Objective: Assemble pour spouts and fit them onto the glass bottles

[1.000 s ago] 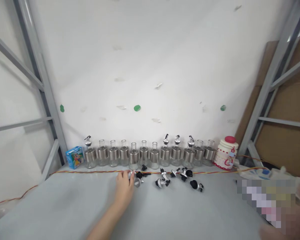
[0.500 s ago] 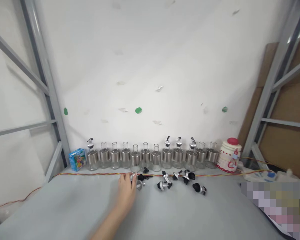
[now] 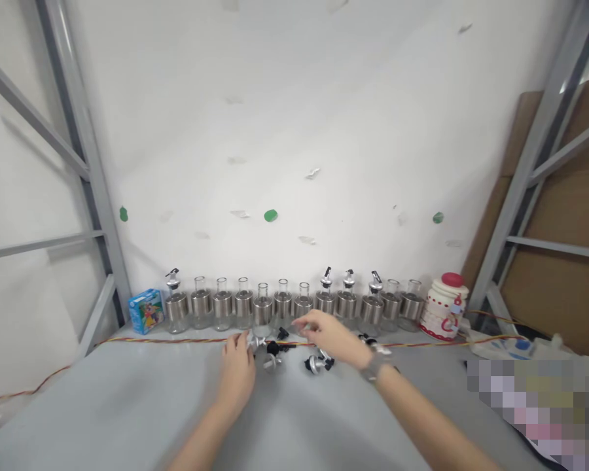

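Observation:
My left hand [image 3: 237, 367] rests low over the table with its fingers closed round a silver-and-black pour spout [image 3: 257, 341], which shows partly at the fingertips. My right hand [image 3: 331, 332], a band on its wrist, hovers in front of the bottles with fingers stretched left and a little apart, nothing seen in them. Between the hands lie loose pour spouts [image 3: 271, 362], and another spout [image 3: 316, 364] lies below my right hand. Behind stands a row of glass bottles [image 3: 262, 307] with steel sleeves. Some bear spouts, such as the far-left bottle [image 3: 177, 306]; others have bare necks.
A small blue box [image 3: 146, 311] stands at the row's left end, and a cream jar [image 3: 444, 307] with a red lid at its right end. A twisted red-yellow cord [image 3: 177, 339] crosses the table. Grey metal posts [image 3: 101, 216] flank both sides.
My right hand has come into view from the right and now reaches over the spouts before the bottles. My left hand has shifted slightly left, with the spout at its fingertips.

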`<state>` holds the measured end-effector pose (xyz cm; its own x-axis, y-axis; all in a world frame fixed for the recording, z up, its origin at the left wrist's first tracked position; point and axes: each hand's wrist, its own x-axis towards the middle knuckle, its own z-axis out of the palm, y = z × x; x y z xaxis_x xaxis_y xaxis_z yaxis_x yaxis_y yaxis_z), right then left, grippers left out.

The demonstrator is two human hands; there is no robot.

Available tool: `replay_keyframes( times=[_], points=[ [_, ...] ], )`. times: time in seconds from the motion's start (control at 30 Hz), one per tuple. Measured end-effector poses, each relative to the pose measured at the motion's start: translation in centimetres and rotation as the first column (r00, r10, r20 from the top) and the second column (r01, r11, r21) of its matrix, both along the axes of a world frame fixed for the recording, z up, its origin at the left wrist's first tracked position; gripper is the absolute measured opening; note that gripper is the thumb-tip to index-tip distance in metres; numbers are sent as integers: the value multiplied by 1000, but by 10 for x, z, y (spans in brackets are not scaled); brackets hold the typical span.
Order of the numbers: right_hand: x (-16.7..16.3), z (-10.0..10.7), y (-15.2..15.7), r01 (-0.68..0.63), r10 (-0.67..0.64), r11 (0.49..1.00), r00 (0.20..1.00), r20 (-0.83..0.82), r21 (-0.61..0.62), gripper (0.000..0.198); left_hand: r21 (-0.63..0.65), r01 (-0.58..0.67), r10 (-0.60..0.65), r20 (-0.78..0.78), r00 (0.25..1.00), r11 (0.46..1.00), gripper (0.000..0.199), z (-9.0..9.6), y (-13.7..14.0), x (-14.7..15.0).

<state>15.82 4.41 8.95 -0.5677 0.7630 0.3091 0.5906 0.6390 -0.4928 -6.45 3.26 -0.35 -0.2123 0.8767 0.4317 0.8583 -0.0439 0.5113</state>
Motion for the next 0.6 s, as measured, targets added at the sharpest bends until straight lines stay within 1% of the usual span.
replay_keyframes(
  times=[0.03, 0.07, 0.17, 0.23, 0.33, 0.47, 0.6],
  points=[
    [-12, -12, 8, 71, -80, 994, 991, 103, 86, 29, 6, 29, -29, -12, 1000, 1000, 38, -2, 2, -1],
    [-24, -23, 15, 111, -136, 982, 977, 166, 152, 35, 8, 63, -63, -26, 998, 998, 40, -4, 3, -3],
    [-54, -52, 32, 87, -138, 975, 958, 252, 205, 47, -4, 140, -140, -54, 989, 990, 41, -13, 10, -5],
    [-64, -61, 38, 77, -152, 967, 940, 306, 245, 44, -10, 138, -138, -52, 989, 990, 39, -18, 13, -6],
    [-69, -65, 43, 81, -186, 953, 916, 356, 292, 31, 8, 102, -102, -39, 994, 995, 38, -20, 16, -7],
    [-65, -66, 46, 126, -251, 933, 899, 359, 337, 27, 45, 61, -61, -10, 998, 997, 37, -15, 16, -8],
    [-51, -61, 41, 158, -274, 923, 909, 313, 350, 21, 58, 116, -116, -7, 993, 992, 39, -11, 13, -3]
  ],
)
